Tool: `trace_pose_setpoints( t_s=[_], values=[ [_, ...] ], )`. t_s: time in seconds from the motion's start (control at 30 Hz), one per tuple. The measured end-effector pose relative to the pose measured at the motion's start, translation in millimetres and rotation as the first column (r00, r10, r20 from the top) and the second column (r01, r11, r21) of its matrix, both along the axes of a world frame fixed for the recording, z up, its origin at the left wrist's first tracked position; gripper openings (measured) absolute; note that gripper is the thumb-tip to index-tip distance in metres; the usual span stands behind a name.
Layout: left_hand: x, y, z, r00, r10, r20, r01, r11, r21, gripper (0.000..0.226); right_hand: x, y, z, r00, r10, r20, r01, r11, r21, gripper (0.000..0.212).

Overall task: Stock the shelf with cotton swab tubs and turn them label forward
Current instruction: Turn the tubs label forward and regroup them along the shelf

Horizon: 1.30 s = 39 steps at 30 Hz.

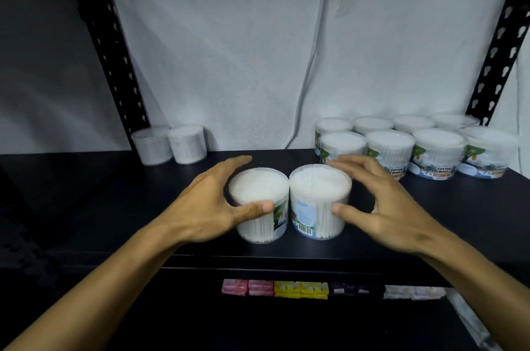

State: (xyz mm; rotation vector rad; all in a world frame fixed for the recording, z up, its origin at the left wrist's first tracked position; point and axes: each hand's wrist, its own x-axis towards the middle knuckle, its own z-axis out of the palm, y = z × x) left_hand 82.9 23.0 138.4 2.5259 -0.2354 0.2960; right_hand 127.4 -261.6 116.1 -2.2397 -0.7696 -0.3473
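Cotton swab tubs, two of them [259,204] [319,201], sit touching at center frame on the black shelf [143,207]. Left hand [212,207] grips one, right hand [381,210] the other; labels face sideways.
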Motion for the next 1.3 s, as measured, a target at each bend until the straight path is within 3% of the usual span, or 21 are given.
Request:
trace_pose_setpoints(
  t_s=[0.13, 0.27, 0.37, 0.63, 0.83, 0.9, 1.0, 1.07, 1.17, 1.3],
  values=[
    [-1, -17, 6, 0.973, 0.229, 0.016, -0.227, 0.955, 0.188, 0.113, -3, 19, 3, 0.978, -0.200, -0.065, 0.199, 0.980, -0.023, 0.085],
    [5, -26, 13, 0.968, 0.250, -0.015, -0.241, 0.944, 0.225, 0.119, 2, 31, 8, 0.968, -0.227, -0.108, 0.222, 0.974, -0.054, 0.092],
    [11, -20, 18, 0.980, 0.182, -0.085, -0.168, 0.975, 0.146, 0.121, 7, 29, 11, 0.979, -0.175, -0.103, 0.172, 0.984, -0.037, 0.092],
    [24, 6, 24, 0.966, -0.119, -0.229, 0.114, 0.993, -0.036, 0.106, 25, 13, 14, 0.958, 0.093, -0.271, -0.090, 0.996, 0.024, 0.085],
    [24, 13, 21, 0.935, -0.203, -0.290, 0.178, 0.978, -0.110, 0.110, 25, 11, 13, 0.902, 0.240, -0.359, -0.213, 0.970, 0.113, 0.086],
    [20, 8, 18, 0.974, -0.096, -0.206, 0.079, 0.993, -0.091, 0.110, 20, 13, 11, 0.924, 0.204, -0.322, -0.165, 0.976, 0.145, 0.086],
    [9, -6, 14, 0.989, 0.140, -0.042, -0.141, 0.990, -0.021, 0.115, 7, 20, 6, 0.981, -0.008, -0.192, 0.036, 0.989, 0.141, 0.091],
    [5, -13, 12, 0.974, 0.227, -0.025, -0.225, 0.972, 0.073, 0.123, -2, 28, 3, 0.980, -0.141, -0.141, 0.157, 0.982, 0.107, 0.101],
    [6, -19, 10, 0.966, 0.256, -0.036, -0.251, 0.961, 0.119, 0.126, -7, 36, -2, 0.968, -0.217, -0.123, 0.226, 0.972, 0.070, 0.105],
    [10, -14, 12, 0.983, 0.156, -0.099, -0.161, 0.986, -0.041, 0.113, 2, 31, -3, 0.979, -0.148, -0.142, 0.166, 0.978, 0.126, 0.095]
  ],
)
